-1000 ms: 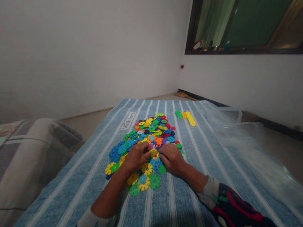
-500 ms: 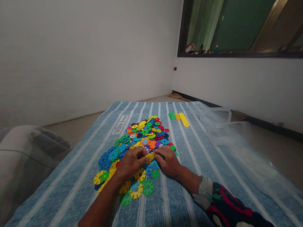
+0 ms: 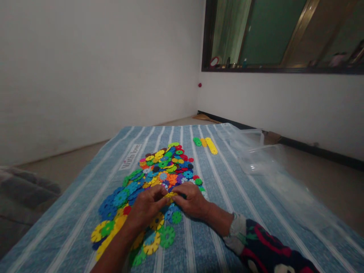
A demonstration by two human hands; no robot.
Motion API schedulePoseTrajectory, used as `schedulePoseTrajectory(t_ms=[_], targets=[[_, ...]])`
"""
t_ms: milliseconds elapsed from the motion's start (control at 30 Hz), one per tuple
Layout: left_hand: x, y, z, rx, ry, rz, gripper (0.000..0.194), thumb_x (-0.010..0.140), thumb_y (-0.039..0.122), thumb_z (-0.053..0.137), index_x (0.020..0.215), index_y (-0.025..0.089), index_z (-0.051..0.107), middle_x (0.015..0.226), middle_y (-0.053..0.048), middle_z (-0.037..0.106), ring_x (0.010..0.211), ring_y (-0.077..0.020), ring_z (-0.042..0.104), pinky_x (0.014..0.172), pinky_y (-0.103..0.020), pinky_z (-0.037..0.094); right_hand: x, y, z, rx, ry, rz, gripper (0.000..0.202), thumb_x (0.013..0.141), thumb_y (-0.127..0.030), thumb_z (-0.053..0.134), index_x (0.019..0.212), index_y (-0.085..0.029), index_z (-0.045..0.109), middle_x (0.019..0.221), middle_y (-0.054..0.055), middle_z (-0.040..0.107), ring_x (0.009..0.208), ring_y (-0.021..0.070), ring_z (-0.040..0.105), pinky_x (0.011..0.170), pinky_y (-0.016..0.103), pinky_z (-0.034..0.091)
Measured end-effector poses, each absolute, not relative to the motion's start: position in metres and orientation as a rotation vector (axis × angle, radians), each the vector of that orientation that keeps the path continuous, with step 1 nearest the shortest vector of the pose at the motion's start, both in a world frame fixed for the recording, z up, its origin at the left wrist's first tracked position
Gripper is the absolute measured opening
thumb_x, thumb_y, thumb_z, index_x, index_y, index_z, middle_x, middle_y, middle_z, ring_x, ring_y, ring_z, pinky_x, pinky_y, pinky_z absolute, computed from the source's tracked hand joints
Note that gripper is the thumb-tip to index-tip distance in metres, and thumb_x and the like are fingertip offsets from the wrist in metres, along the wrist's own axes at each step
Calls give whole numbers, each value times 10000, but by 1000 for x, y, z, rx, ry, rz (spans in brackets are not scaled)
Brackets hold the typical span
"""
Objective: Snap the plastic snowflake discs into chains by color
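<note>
Between my two hands is a yellow notched plastic disc, or perhaps two pressed together; fingers cover much of it. My left hand pinches its left side between thumb and fingers. On the right side, my right hand grips it with fingertips and thumb. Both hands are just above a large heap of colourful notched discs, among them blue discs, orange discs and green discs. A yellow disc with a green centre lies left of my left forearm.
Blue-and-white striped cloth covers the table. Beyond the heap lie a long yellow piece, a small orange piece and a green piece. Clear plastic containers stand along the right edge. A grey cushion-like form is at left.
The whole view has shifted, so the table and heap appear further left. Both hands still hold the yellow disc, which looks tilted more edge-on.
</note>
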State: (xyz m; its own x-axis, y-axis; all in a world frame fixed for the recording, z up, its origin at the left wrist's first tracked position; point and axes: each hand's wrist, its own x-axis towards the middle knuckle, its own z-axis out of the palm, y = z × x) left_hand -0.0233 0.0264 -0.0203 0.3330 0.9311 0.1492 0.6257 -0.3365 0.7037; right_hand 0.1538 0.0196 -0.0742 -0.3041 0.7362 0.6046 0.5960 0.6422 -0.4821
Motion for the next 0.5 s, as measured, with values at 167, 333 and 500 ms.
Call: schedulePoseTrajectory(t_ms=[167, 333, 500], targets=[[-22, 26, -24, 2175, 1377, 752, 286, 734, 474, 581, 632, 213, 523, 571, 40, 532, 560, -135, 497, 555, -244, 390, 155, 20, -73, -1025, -2063, 151, 99, 896, -227, 574, 848, -214, 659, 806, 10, 719, 773, 156, 641, 741, 285, 415], [-22, 26, -29, 2309, 1385, 782, 267, 762, 456, 554, 641, 219, 529, 608, 24, 579, 569, -147, 539, 578, -260, 404, 156, 21, -70, -959, -2118, 71, 163, 928, -198, 512, 819, -201, 633, 765, 18, 708, 726, 160, 618, 749, 313, 386], [-24, 27, -27, 2308, 1372, 790, 262, 769, 475, 551, 743, 221, 609, 662, 10, 642, 608, -161, 597, 606, -257, 450, 156, 23, -71, -945, -2109, 78, 133, 936, -204, 513, 914, -202, 644, 787, 20, 715, 721, 159, 617, 770, 323, 388]])
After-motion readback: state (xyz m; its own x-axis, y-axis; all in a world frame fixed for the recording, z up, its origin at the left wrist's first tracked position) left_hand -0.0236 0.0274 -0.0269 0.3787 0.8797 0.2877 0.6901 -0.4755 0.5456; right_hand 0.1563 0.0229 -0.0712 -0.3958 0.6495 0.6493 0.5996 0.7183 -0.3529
